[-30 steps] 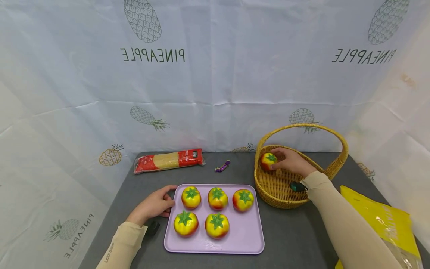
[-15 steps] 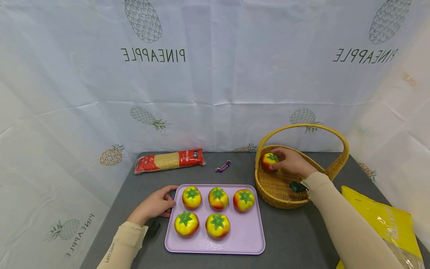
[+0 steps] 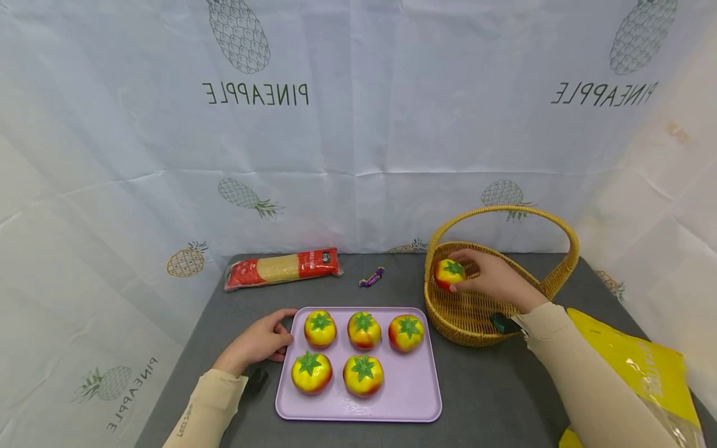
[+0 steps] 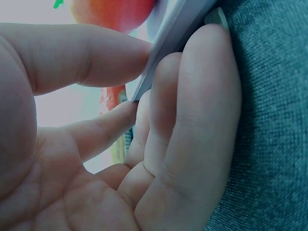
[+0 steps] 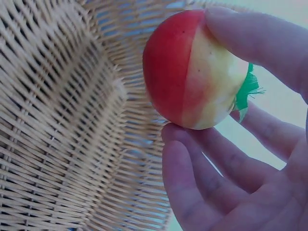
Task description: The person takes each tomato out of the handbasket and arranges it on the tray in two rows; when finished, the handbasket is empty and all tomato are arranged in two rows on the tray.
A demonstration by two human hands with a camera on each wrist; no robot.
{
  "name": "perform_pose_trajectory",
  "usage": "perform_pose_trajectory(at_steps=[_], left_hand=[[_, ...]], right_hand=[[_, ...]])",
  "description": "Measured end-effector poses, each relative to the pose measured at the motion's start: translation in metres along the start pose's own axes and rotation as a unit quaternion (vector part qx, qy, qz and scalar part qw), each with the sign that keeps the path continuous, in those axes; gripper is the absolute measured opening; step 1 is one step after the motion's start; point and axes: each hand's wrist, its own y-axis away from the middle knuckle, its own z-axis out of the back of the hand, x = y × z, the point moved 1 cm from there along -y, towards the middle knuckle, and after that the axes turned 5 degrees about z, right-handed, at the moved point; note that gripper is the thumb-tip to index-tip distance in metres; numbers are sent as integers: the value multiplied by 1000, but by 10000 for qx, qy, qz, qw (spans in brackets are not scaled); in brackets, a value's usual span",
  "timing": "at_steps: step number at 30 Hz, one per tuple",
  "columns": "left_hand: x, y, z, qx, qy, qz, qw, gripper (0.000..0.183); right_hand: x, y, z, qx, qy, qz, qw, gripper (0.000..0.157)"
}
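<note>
In the head view, my right hand is inside the wicker basket, near its left wall. Between thumb and fingertips it pinches a red-and-yellow toy tomato with a green leafy top. On the left, my left hand grips the edge of a lilac tray. The left wrist view shows the thumb against the tray's rim and the other fingers below it, close to the dark cloth. Several similar toy tomatoes sit on the tray in two rows, green tops up.
The basket's tall handle arches above the right hand. A red-ended pack of noodles lies at the back left, with a small purple wrapped candy beside it. A yellow bag lies at the right, partly behind the right forearm.
My right hand and wrist have shifted slightly toward me and right, and the toy tomato has moved a little with them inside the basket. The left hand and tray stay in place.
</note>
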Motion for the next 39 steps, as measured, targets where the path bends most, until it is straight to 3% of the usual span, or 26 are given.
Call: perform_pose_trajectory(at_steps=[10, 18, 28, 35, 39], left_hand=[[2, -2, -2, -7, -6, 12, 10000, 63], [1, 0, -1, -37, 31, 16, 10000, 62], [1, 1, 2, -28, 40, -1, 10000, 62], [0, 1, 1, -35, 33, -2, 10000, 61], [-1, 1, 1, -40, 24, 29, 10000, 61]], right_hand=[[35, 49, -1, -226, 128, 418, 9988, 72], [66, 79, -19, -258, -8, 566, 9981, 68], [86, 95, -67, 19, -119, 967, 9952, 69], [88, 98, -98, 524, -332, 838, 9945, 68], [86, 98, -109, 557, -392, 904, 9936, 66]])
